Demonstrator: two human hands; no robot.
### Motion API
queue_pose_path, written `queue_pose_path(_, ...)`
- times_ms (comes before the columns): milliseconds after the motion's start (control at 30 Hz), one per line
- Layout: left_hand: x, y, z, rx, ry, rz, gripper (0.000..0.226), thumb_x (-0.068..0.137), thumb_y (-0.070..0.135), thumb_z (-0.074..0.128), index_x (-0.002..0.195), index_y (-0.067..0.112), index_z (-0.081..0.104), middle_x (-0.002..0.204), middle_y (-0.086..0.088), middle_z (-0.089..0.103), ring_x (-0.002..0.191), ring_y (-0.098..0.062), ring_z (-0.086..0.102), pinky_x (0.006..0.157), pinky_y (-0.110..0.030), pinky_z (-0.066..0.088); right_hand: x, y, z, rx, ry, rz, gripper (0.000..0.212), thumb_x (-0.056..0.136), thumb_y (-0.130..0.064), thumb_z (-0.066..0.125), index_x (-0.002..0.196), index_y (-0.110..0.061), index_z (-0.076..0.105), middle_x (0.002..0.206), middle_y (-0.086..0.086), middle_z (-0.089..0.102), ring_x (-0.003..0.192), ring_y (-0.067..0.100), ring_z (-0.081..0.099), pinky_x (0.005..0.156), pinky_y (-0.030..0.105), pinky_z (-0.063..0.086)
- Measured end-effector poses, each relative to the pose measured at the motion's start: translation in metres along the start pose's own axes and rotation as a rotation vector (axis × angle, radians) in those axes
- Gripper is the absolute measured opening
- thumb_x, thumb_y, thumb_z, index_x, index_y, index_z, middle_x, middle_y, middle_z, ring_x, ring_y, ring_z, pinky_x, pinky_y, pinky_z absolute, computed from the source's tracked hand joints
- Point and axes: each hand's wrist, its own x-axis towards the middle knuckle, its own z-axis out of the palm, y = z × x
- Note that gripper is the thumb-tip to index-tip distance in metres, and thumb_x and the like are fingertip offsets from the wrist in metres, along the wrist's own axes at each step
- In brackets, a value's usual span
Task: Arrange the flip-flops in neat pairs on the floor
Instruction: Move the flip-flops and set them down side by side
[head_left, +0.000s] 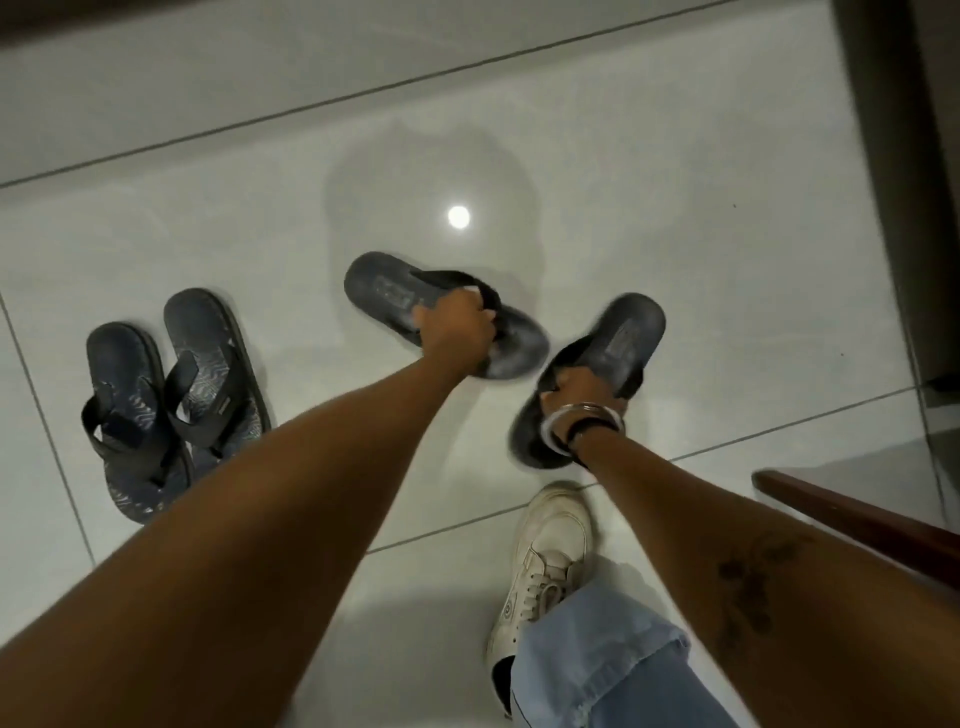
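Observation:
My left hand (453, 328) is shut on the strap of a dark grey flip-flop (384, 293), held above the white tiled floor (675, 260) with its heel pointing up-left. My right hand (582, 392), with bangles at the wrist, grips the strap of a second dark grey flip-flop (626, 332), heel pointing up-right. The toes of the two nearly meet between my hands. At the left, two blue patterned flip-flops (171, 400) with black straps lie on the floor, toes toward me, the right one overlapping the left.
My white sneaker (545, 561) and a jeans leg (597, 670) stand at the bottom centre. A dark wooden edge (852, 525) juts in at the lower right. A dark frame (883, 156) runs down the right side. A lamp's reflection (458, 216) shines on the tiles.

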Motion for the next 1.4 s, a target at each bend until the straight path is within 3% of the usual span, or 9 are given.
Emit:
queue_pose_path(133,-0.02,-0.043,-0.014,0.37,-0.133,0.269,0.015,0.085,0.016,0.058,0.093,0.017,0.071,0.099,-0.002,0.071,0.102,-0.027,0.058,0.099,-0.046,0.029,0.006,0.026,-0.031,-0.593,0.079,-0.27,0.03,0.089,-0.033,0.049,0.115,-0.023,0.059,0.122,0.003,0.059,0.119,0.028,0.047,0.093,0.042,0.041)
queue_pose_path(300,-0.039,-0.029,0.008,0.377,-0.119,0.376,0.015,0.086,0.03,0.057,0.086,0.021,0.069,0.09,0.0,0.072,0.094,-0.026,0.06,0.096,-0.045,0.027,0.016,-0.012,-0.026,-0.519,0.114,-0.473,0.022,0.086,-0.02,0.052,0.104,-0.021,0.065,0.11,0.003,0.064,0.112,0.029,0.048,0.087,0.039,0.034)
queue_pose_path(500,-0.04,-0.03,0.014,0.446,-0.092,0.443,0.019,0.086,0.037,0.056,0.092,0.025,0.068,0.093,0.003,0.07,0.1,-0.023,0.056,0.1,-0.048,0.028,0.027,-0.033,-0.016,-0.59,0.128,-0.481,0.024,0.083,-0.021,0.055,0.104,-0.022,0.067,0.111,0.004,0.061,0.113,0.031,0.045,0.091,0.041,0.032)
queue_pose_path(600,-0.045,-0.038,0.003,0.264,-0.005,0.433,0.024,0.088,0.041,0.049,0.091,0.028,0.069,0.095,0.006,0.069,0.096,-0.02,0.056,0.096,-0.047,0.03,0.017,-0.037,-0.014,-0.622,0.261,-0.549,0.021,0.082,-0.027,0.057,0.1,-0.02,0.066,0.108,0.007,0.061,0.108,0.031,0.049,0.091,0.044,0.031)
queue_pose_path(667,-0.053,-0.051,-0.008,0.115,0.15,0.35,0.026,0.092,0.039,0.044,0.094,0.027,0.068,0.099,0.003,0.067,0.095,-0.02,0.056,0.095,-0.047,0.031,0.001,-0.047,-0.012,-0.544,0.388,-0.609,0.016,0.082,-0.026,0.056,0.092,-0.018,0.065,0.1,0.008,0.062,0.1,0.032,0.054,0.091,0.046,0.031)
queue_pose_path(767,-0.065,-0.103,-0.032,-0.007,0.386,0.016,0.028,0.096,0.032,0.042,0.105,0.02,0.066,0.108,-0.005,0.065,0.1,-0.027,0.057,0.098,-0.047,0.031,-0.029,-0.09,0.011,-0.519,0.477,-0.721,0.024,0.081,-0.029,0.058,0.1,-0.017,0.065,0.11,0.01,0.062,0.102,0.033,0.056,0.09,0.048,0.038)
queue_pose_path(967,-0.082,-0.252,-0.088,0.119,0.434,-0.606,0.046,0.088,0.034,0.056,0.124,0.006,0.053,0.127,-0.015,0.053,0.118,-0.034,0.047,0.103,-0.052,0.028,-0.06,-0.208,0.107,-0.527,0.104,-0.78,0.066,0.089,-0.041,0.056,0.145,-0.018,0.031,0.157,0.01,0.021,0.142,0.027,0.022,0.114,0.046,0.021)
queue_pose_path(1167,-0.085,-0.329,-0.114,0.072,0.237,-0.657,0.044,0.078,0.054,0.06,0.092,0.013,0.065,0.1,-0.011,0.067,0.105,-0.034,0.054,0.098,-0.05,0.028,-0.054,-0.273,0.173,-0.485,0.025,-0.511,0.09,0.084,-0.049,0.062,0.151,-0.014,0.014,0.161,0.011,0.003,0.147,0.029,0.006,0.118,0.05,0.012)
queue_pose_path(1400,-0.069,-0.336,-0.114,-0.152,0.154,-0.7,0.021,0.078,0.027,0.058,0.097,0.019,0.064,0.102,-0.007,0.069,0.105,-0.031,0.059,0.101,-0.05,0.024,-0.053,-0.289,0.194,-0.441,0.046,-0.364,0.096,0.078,-0.056,0.065,0.15,-0.016,0.016,0.161,0.012,-0.002,0.147,0.031,0.008,0.116,0.051,0.016)
